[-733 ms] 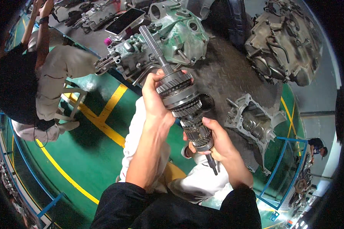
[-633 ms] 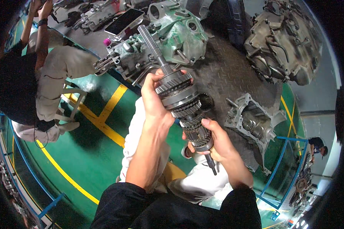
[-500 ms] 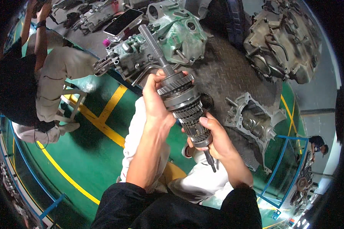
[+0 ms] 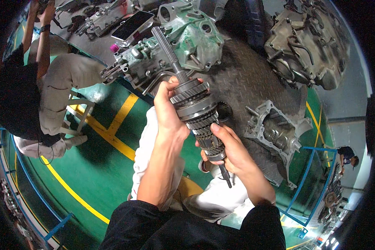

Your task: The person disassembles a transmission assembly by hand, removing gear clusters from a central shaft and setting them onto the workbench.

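Note:
A steel gear shaft point(image 4: 197, 109) stacked with several toothed gears lies across both my hands, above my lap. Its long splined end slants up and to the left, and its thin tip points down toward my knees. Near the upper gears my left hand point(image 4: 169, 109) is closed around the shaft, its fingers partly hidden behind it. Lower down, my right hand point(image 4: 232, 146) grips the smaller gears, thumb pressed on top. Just beyond the splined end sits a gearbox housing point(image 4: 191, 39) with green stains.
An open metal casing point(image 4: 275, 129) lies on the dark textured tabletop point(image 4: 250, 79) at right. A larger gearbox point(image 4: 306, 50) stands at far right. A phone point(image 4: 133, 24) rests at upper left, near a seated person point(image 4: 25, 87). Blue railings point(image 4: 308, 183) edge the floor.
My right hand has slid slightly up and left along the gears. The shaft's lower tip has shifted a little to the left. My left hand keeps its hold.

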Motion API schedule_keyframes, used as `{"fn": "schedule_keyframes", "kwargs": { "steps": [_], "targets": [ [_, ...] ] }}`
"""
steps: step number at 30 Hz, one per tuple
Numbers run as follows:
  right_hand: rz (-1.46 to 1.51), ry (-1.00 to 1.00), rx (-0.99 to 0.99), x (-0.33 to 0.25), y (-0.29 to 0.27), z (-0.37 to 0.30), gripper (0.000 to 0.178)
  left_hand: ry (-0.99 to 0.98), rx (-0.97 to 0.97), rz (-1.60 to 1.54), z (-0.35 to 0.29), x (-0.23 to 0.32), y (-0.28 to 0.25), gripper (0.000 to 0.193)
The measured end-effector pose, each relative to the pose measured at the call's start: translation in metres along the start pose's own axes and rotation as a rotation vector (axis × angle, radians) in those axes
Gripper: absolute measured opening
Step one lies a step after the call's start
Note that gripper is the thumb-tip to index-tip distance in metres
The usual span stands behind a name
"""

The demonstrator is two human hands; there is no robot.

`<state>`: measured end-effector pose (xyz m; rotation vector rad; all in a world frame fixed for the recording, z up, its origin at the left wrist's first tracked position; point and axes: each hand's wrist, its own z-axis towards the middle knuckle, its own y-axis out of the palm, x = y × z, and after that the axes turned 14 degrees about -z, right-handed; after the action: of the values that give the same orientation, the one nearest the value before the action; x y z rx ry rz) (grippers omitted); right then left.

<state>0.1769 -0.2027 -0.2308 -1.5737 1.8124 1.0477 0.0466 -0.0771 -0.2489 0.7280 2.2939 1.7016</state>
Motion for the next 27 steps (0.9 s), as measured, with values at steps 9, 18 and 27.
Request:
{"fn": "schedule_keyframes", "kwargs": {
  "steps": [9, 18, 27],
  "targets": [
    [-0.026, -0.222, 0.109, -0.006, 0.022, 0.005, 0.044, 0.033, -0.207, 0.146, -0.001, 0.008, 0.02, 0.054],
    [0.077, -0.561, 0.108, 0.001, 0.028, 0.004, 0.049, 0.109, -0.677, 0.32, -0.012, -0.003, 0.048, 0.061],
    [0.136, -0.71, 0.084, -0.008, 0.01, 0.007, 0.066, 0.141, -0.772, 0.381, -0.004, -0.027, 0.068, 0.077]
  ]
}}
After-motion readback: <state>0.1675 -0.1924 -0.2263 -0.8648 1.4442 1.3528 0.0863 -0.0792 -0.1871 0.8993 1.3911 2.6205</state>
